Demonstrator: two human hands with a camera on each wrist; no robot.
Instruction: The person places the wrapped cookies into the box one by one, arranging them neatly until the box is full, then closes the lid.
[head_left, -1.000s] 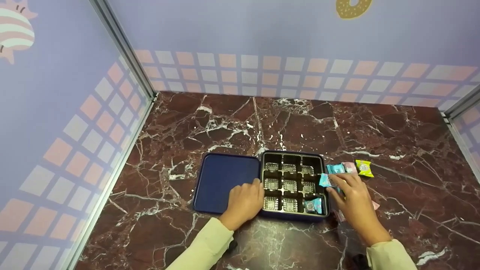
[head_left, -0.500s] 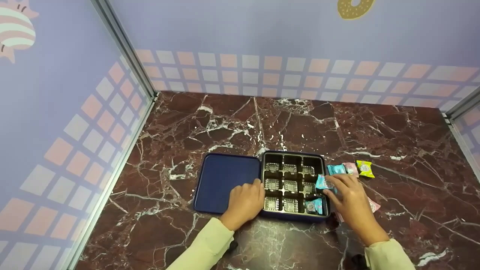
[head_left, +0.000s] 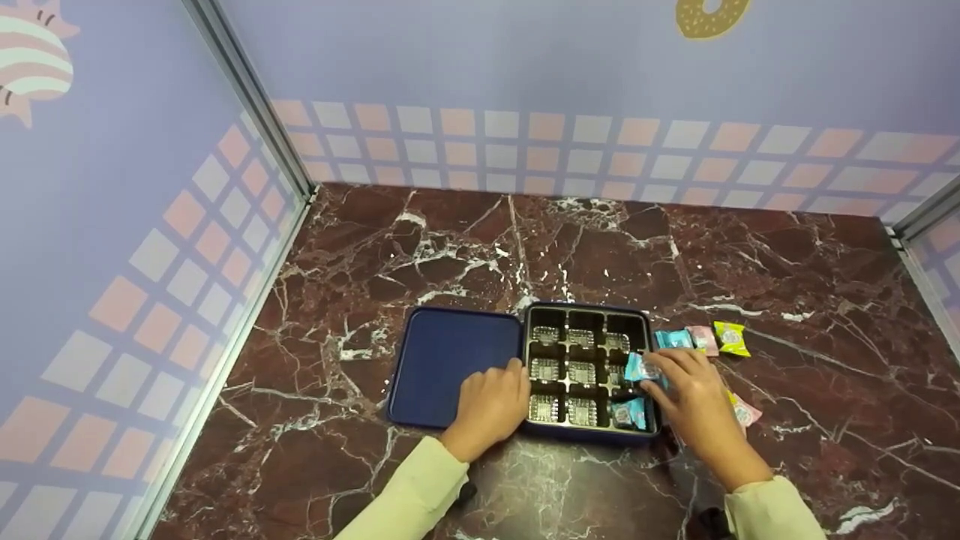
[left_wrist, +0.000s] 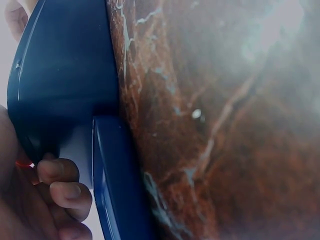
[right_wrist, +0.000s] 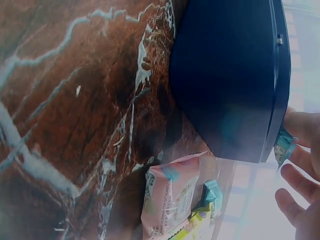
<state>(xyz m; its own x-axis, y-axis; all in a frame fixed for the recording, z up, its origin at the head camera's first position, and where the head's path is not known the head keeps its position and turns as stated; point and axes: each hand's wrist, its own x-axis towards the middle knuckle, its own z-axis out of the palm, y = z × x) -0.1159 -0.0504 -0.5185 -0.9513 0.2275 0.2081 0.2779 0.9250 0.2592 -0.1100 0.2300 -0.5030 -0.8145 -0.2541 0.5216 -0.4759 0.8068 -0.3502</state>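
Note:
My right hand [head_left: 694, 394] pinches a blue-wrapped candy [head_left: 637, 367] between thumb and fingers. It hangs over the right compartment of the middle row in a dark blue tin [head_left: 592, 433] fitted with a divided tray. Another blue-wrapped candy [head_left: 628, 412] lies in the front right compartment. In the right wrist view the held candy [right_wrist: 284, 146] shows at the tin's rim. At the tin's left edge, my left hand [head_left: 491, 405] grips the rim; its curled fingers [left_wrist: 65, 192] show against the tin's side wall in the left wrist view.
The tin's blue lid [head_left: 442, 360] lies flat to its left. Beyond the right side sit blue [head_left: 673, 340], pink [head_left: 703, 340] and yellow-green [head_left: 730, 338] wrapped candies. Another pink one [head_left: 745, 412] is partly behind my right hand. Panel walls [head_left: 480, 67] enclose the marbled table [head_left: 420, 247].
My right hand has carried the blue-wrapped candy leftward and slightly nearer, from the tin's right edge to over the middle-row right compartment. My left hand stays in place.

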